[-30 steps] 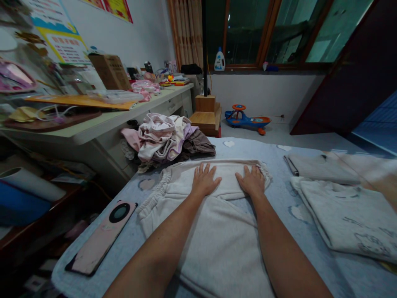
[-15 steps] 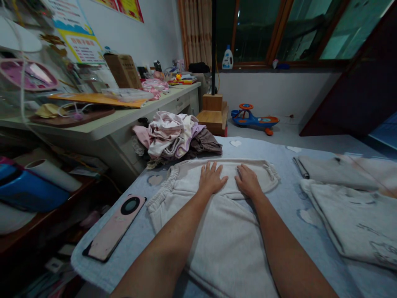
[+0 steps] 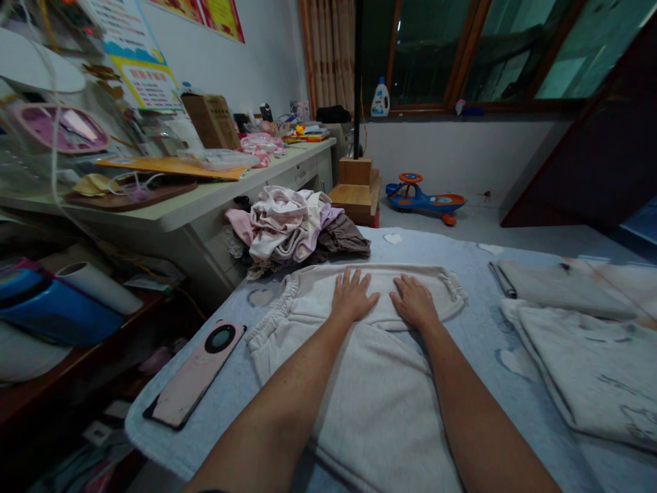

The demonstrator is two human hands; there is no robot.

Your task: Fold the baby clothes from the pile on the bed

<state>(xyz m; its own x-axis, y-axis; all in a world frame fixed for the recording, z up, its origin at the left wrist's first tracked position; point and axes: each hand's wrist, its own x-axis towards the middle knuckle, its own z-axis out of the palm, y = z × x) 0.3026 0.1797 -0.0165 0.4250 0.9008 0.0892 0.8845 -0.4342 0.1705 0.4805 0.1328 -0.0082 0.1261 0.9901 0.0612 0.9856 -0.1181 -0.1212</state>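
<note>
A pair of light grey sweatpants [image 3: 369, 383] lies spread on the blue bed cover [image 3: 482, 383]. Its gathered waistband is at the left, and one leg with an elastic cuff stretches across the far side. My left hand [image 3: 352, 296] rests flat on that far leg, fingers spread. Beside it, a short gap to the right, my right hand [image 3: 412, 301] also lies flat on the same leg with its fingers stretched out. Neither hand grips the cloth. Both forearms cover part of the nearer leg.
A heap of crumpled clothes [image 3: 292, 226] sits beyond the waistband, against the desk [image 3: 195, 212]. A pink phone [image 3: 198, 376] lies near the left edge. Folded grey garments [image 3: 590, 363] are on the right. Wooden steps [image 3: 356, 192] and a blue ride-on toy [image 3: 426, 198] stand beyond.
The whole view has shifted slightly, so everything sits a little further right and lower. Both hands stay flat on the sweatpants, with almost no movement over the cloth.
</note>
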